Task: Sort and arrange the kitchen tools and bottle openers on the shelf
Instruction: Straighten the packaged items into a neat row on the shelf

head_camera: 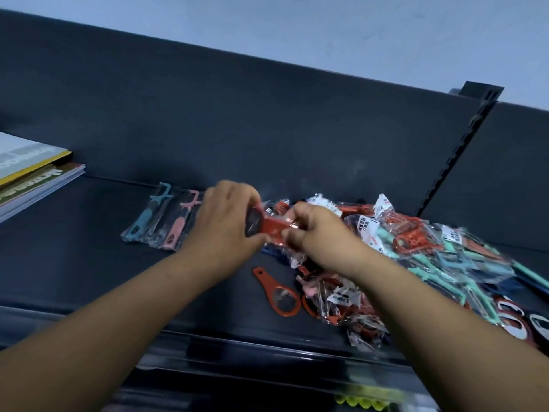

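Opener [271, 227], red, flat, in clear wrap, held above the shelf [89, 263] between both hands; left hand [225, 221] closed around its wider end, thumb below and fingers over the top; right hand [318, 233] pinching the narrower end, fingers curled; item level, roughly crosswise to the view, over the left edge of the pile [416, 263].

Pile: mixed wrapped tools heaped on the right half of the shelf; red openers, mint-green peelers, some dark blue pieces, white printed labels; individual items blurred, so count not given.

Loose opener [279, 295]: red, ring-headed, unwrapped as far as can be seen, lying flat on the shelf just left of the pile's near edge, handle pointing away and to the left.

Teal peeler [148, 218] and pink peeler [181, 224]: wrapped, laid side by side near the back panel, left of the hands, well apart from the pile; a dark item lies between them, kind unclear.

Books [32, 173]: stacked at the far left end of the shelf, yellow-edged cover on top.

Back panel [267, 129]: dark, plain; slotted upright [463, 150] at the right.

Shelf front rail [237, 349]: dark, blurred; something yellow [359, 401] shows below it, not identifiable.
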Motion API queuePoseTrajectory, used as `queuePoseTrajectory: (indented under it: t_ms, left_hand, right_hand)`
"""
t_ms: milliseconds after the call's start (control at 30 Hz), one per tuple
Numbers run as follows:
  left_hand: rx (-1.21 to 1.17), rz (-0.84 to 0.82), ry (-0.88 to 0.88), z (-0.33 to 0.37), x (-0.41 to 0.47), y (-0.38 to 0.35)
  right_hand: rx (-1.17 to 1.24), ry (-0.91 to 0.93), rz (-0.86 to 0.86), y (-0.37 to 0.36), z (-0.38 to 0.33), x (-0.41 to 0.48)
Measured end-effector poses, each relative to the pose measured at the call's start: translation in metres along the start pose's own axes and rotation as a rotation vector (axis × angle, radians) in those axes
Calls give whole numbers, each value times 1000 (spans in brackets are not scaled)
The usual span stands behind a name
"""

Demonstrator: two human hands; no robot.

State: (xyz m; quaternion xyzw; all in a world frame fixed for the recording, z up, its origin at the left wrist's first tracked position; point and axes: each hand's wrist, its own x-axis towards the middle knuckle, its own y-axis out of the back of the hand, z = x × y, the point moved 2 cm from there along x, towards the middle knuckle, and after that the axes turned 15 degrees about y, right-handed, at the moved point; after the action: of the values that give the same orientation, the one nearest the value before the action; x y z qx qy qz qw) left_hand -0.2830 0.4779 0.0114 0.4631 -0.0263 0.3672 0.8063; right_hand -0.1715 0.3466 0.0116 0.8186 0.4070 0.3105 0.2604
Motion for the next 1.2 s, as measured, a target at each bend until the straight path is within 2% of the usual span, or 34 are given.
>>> queuePoseTrajectory:
  t_ms: [33, 67, 167, 233, 367, 500, 700, 833, 900, 1000, 1067, 1200]
  left_hand:
    - [-32, 15, 65, 1, -2, 1]
    - [-33, -43, 132, 2, -4, -1]
    - [141, -410, 265, 0, -15, -20]
    - [216, -538, 274, 1, -22, -30]
    - [61, -364, 162, 17, -15, -36]
    - [-44, -309, 40, 37, -8, -45]
    - [32, -324, -22, 53, 6, -60]
    - [0, -123, -131, 85, 4, -61]
    - [42, -163, -79, 103, 4, -65]
    - [236, -389, -4, 121, 6, -79]
    - [310, -447, 7, 125, 7, -89]
    - [153, -445, 157, 124, 18, -97]
  right_hand:
    - [47, -18, 72, 7, 3, 0]
    - [97, -42, 128, 13, 5, -1]
    - [282, -106, 234, 26, 6, -7]
    - [427, -131, 273, 31, 4, -14]
    - [747, -146, 401, 54, -2, -25]
    - [896, -137, 593, 84, -1, -35]
    - [778, -263, 675, 97, 23, -58]
    - [691, -307, 739, 102, 40, -73]
    - [661, -308, 763, 104, 43, -77]
    - [599, -322, 766, 106, 45, -85]
    - [553, -336, 760, 107, 46, -89]
    - [576, -330, 762, 114, 55, -99]
